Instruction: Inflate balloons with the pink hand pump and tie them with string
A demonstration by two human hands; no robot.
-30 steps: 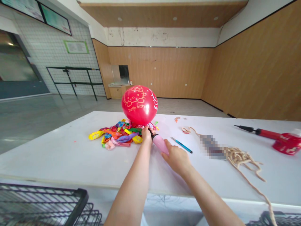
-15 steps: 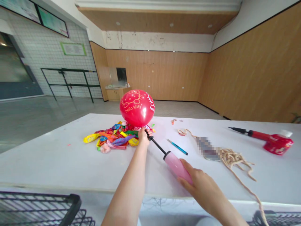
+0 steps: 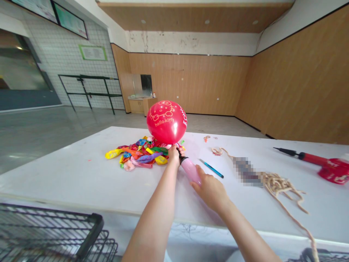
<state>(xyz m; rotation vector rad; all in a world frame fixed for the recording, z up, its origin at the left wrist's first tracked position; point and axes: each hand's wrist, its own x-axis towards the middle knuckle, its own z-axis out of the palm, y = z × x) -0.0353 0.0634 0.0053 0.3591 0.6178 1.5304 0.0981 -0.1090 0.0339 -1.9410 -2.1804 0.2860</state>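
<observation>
A round red balloon [image 3: 167,123] with a cat print and "hello kitty" lettering stands inflated above the far part of the table. Just beneath it, my left hand [image 3: 174,153] is closed where the balloon's neck meets the black nozzle end of a pink hand pump [image 3: 191,171]; the neck itself is hidden by my fingers. My right hand [image 3: 209,185] is wrapped round the rear of the pink barrel, which sits close up to my left hand. Behind and left of my left hand lies a pile of uninflated coloured balloons [image 3: 139,156].
On the white table [image 3: 109,189], a blue pen-like tool [image 3: 212,168] lies right of the pump. Farther right are a blurred-out flat object [image 3: 247,171], beige cord [image 3: 280,183], a red pump [image 3: 313,159] and a red container [image 3: 335,171]. A black wire basket [image 3: 92,220] stands at front left.
My right hand has pushed the pink barrel forward toward my left hand, so the black rod that showed before is now covered. The view has shifted slightly.
</observation>
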